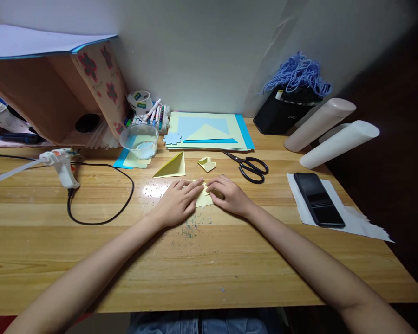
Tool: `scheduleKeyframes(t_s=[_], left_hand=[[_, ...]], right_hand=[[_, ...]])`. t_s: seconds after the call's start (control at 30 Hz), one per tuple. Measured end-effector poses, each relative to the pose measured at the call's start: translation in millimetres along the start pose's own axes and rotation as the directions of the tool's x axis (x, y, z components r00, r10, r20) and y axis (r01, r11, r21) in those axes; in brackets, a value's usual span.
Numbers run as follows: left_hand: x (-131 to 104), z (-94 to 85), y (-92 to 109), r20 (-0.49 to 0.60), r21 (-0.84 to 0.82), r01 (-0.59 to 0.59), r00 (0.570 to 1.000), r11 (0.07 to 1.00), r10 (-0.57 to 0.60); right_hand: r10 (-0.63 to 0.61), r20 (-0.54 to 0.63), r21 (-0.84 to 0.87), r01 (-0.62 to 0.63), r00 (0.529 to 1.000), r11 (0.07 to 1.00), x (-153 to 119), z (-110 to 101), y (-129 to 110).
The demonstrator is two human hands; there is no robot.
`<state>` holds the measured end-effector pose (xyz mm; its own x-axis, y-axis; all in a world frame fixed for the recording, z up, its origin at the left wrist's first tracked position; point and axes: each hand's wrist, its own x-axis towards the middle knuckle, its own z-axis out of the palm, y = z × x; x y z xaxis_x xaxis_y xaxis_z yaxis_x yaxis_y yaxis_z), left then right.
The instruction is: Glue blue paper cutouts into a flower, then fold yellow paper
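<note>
A small pale yellow paper piece (204, 199) lies on the wooden table between my hands, partly covered by fingers. My left hand (181, 200) rests flat over its left side, fingers stretched out. At its right side my right hand (228, 195) has its fingers curled together at the paper's edge; what they pinch is too small to make out. Just beyond the hands are a folded yellow triangle (176, 167) and a small folded yellow piece (206, 163). Black-handled scissors (252, 169) lie to the right of these.
A white glue gun (64, 171) with a looping black cable is at the left. Behind stand a clear bowl (139, 141), markers (156, 113) and stacked paper sheets (202, 118). A phone (318, 199) and two upright rolls (339, 144) are at the right. Scraps (191, 229) litter the table (153, 273).
</note>
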<state>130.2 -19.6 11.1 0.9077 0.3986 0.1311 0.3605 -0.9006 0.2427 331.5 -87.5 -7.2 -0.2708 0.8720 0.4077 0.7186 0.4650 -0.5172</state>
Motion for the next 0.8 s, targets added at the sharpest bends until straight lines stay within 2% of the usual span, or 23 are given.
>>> scheduleKeyframes(t_s=[0.5,0.8], left_hand=[[0.3,-2.7,0.0,0.049,0.056,-0.045,0.998,0.997,0.042],[-0.4,-0.8,1.4,0.005,0.027,-0.070,0.998,0.997,0.070]], right_hand=[[0.016,-0.007,-0.047,-0.017,1.000,0.999,-0.9,0.4,0.8],[-0.023,-0.014,-0.052,0.022,1.000,0.998,-1.7,-0.2,1.9]])
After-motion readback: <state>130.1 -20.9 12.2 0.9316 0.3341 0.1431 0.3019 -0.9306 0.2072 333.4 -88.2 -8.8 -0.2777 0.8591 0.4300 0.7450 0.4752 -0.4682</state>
